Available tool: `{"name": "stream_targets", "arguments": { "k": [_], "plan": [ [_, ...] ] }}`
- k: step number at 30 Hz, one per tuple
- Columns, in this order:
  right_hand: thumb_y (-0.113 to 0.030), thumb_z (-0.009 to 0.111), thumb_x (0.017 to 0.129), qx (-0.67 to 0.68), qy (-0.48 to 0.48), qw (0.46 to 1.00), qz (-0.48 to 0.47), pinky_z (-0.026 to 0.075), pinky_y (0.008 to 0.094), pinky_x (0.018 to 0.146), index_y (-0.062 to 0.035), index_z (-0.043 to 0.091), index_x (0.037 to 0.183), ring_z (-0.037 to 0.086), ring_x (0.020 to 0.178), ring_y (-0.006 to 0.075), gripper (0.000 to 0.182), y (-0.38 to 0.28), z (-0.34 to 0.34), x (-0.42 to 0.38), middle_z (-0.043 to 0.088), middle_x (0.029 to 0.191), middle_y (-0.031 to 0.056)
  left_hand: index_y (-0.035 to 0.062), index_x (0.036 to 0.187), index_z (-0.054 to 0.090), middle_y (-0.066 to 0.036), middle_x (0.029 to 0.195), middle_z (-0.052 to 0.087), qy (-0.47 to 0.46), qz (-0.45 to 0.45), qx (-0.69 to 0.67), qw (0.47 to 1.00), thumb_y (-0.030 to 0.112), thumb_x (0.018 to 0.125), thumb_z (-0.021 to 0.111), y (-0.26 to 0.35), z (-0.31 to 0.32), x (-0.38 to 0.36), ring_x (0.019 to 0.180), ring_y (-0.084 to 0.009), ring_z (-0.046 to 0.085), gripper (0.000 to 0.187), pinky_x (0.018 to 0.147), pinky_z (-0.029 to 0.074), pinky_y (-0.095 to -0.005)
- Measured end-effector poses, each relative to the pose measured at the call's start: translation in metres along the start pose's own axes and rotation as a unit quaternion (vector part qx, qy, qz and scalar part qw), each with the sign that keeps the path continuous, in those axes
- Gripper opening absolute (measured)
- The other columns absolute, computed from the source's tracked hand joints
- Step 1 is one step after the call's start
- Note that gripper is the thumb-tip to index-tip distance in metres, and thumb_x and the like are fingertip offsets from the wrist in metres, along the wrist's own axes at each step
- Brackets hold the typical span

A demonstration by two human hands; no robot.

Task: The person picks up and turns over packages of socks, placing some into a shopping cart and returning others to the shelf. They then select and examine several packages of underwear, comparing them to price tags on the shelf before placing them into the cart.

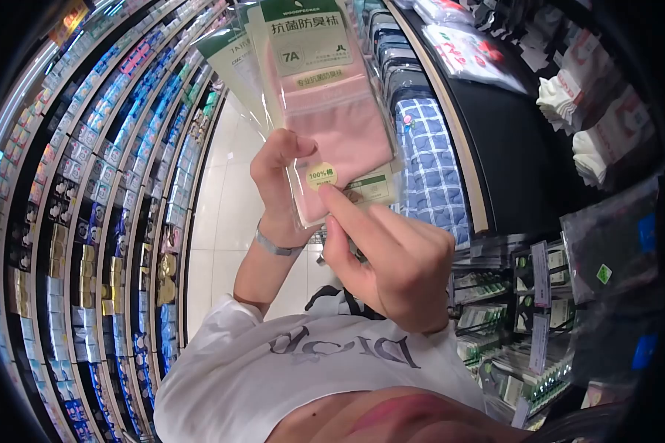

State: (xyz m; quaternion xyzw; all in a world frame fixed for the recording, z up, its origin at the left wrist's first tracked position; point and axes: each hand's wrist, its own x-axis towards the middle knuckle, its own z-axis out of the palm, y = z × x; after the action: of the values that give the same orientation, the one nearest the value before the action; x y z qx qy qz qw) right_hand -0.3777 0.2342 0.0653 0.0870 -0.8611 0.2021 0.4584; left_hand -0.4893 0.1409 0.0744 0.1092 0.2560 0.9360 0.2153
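Note:
My left hand (281, 166) is closed around the lower left edge of a clear pack of pink socks (336, 122), its thumb on the front. The pack has a green and cream header card and a round yellow sticker (321, 176). Behind it, another sock pack (233, 63) with a similar green-topped card fans out to the left. A further label (372, 187) shows beneath the pack's lower right. My right hand (395, 258) points at the pack, the extended index fingertip touching the sticker. Its thumb is apart from the index finger and the other fingers are curled.
Long shelves of small packaged goods (89, 192) line the left side. Pale floor tiles (214, 214) run between. On the right are folded blue checked fabric (430, 166), a black display surface (495, 140), hanging white socks (591, 151) and racks of packs (488, 328).

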Motion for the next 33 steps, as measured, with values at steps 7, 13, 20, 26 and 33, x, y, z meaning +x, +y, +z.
{"name": "stream_targets", "arguments": {
  "k": [7, 13, 20, 26, 33],
  "plan": [
    [0.001, 0.076, 0.072, 0.055, -0.005, 0.998, 0.035, 0.043, 0.0327, 0.046, -0.0088, 0.077, 0.11, 0.055, 0.048, 0.0196, 0.039, -0.001, 0.004, 0.004, 0.062, 0.068, 0.0045, -0.0081, 0.117, 0.052, -0.018, 0.107, 0.062, -0.035, -0.012, -0.001, 0.999, 0.013, 0.076, 0.051, -0.001, -0.015, 0.013, 0.096, -0.0309, 0.064, 0.046, 0.09, 0.056, -0.0422],
    [-0.001, 0.075, 0.078, 0.013, 0.026, 0.998, 0.062, 0.042, 0.0326, 0.045, -0.0084, 0.077, 0.107, 0.053, 0.047, 0.0181, 0.031, 0.015, 0.007, 0.011, 0.056, 0.064, 0.0048, -0.0103, 0.135, 0.046, -0.024, 0.124, 0.06, -0.155, -0.092, -0.1, 0.979, 0.017, 0.069, 0.051, -0.005, -0.054, 0.003, 0.113, -0.0376, 0.062, 0.072, 0.101, 0.053, -0.0468],
    [-0.002, 0.076, 0.078, -0.002, 0.033, 0.997, 0.071, 0.041, 0.033, 0.047, -0.0086, 0.078, 0.108, 0.054, 0.052, 0.0165, 0.031, 0.02, 0.014, 0.023, 0.053, 0.067, 0.0047, -0.007, 0.145, 0.038, -0.023, 0.133, 0.056, -0.154, -0.126, -0.059, 0.978, 0.013, 0.061, 0.058, -0.011, -0.05, -0.014, 0.124, -0.0373, 0.058, 0.088, 0.106, 0.051, -0.0502],
    [-0.019, 0.084, 0.075, 0.077, 0.023, 0.99, 0.115, 0.05, 0.0431, 0.084, -0.001, 0.061, 0.128, 0.056, 0.108, 0.0372, 0.061, 0.021, 0.032, 0.018, 0.052, 0.12, 0.0234, -0.0025, 0.148, 0.036, -0.022, 0.144, 0.049, -0.044, -0.111, 0.28, 0.953, 0.016, 0.068, 0.067, -0.009, -0.101, -0.018, 0.131, -0.0336, 0.053, 0.088, 0.106, 0.05, -0.0488],
    [-0.036, 0.081, 0.082, 0.113, 0.06, 0.95, 0.284, 0.042, 0.0502, 0.106, -0.0032, 0.047, 0.137, 0.043, 0.13, 0.0442, 0.073, 0.041, 0.037, -0.036, 0.042, 0.141, 0.0251, -0.0005, 0.15, 0.036, -0.021, 0.141, 0.052, -0.141, -0.206, 0.19, 0.95, 0.025, 0.078, 0.062, -0.068, -0.106, 0.014, 0.13, -0.0337, 0.054, 0.081, 0.107, 0.049, -0.0487]
  ]
}}
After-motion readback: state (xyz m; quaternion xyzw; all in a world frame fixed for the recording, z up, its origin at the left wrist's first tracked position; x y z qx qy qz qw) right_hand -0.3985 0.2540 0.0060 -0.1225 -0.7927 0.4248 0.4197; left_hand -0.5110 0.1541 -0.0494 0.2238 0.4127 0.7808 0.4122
